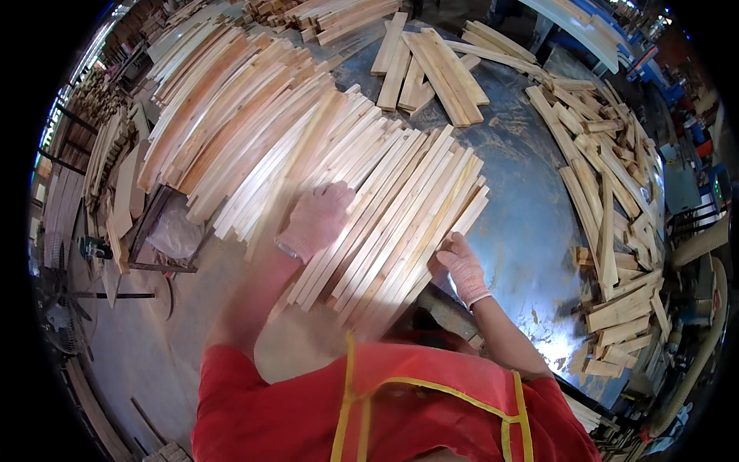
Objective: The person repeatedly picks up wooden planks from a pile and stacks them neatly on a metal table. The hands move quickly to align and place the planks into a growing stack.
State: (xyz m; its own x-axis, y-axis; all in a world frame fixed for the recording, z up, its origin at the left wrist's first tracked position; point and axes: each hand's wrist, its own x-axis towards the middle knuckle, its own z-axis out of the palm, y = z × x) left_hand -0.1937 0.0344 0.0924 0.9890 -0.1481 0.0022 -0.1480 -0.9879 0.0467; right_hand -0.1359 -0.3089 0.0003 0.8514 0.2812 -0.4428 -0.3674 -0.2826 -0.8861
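A row of narrow, pale wooden strips [400, 223] lies side by side before me, slanting from lower left to upper right. My left hand [319, 219], in a pinkish knit glove, rests over the left part of this row. Its fingers are curled down onto the strips, and their tips are partly hidden. At the row's right edge is my right hand [463, 268], gloved alike. Its bent fingers close against the outermost strip, near the middle of its length. The lower ends of the strips are uneven, some sticking out toward me.
Longer, reddish boards [223, 108] continue the row to the upper left. Several loose planks [443, 73] lie on the blue-grey metal table [516, 208] at the back. Jumbled offcuts [608, 177] line its right side. A black fan [61, 308] stands at the far left.
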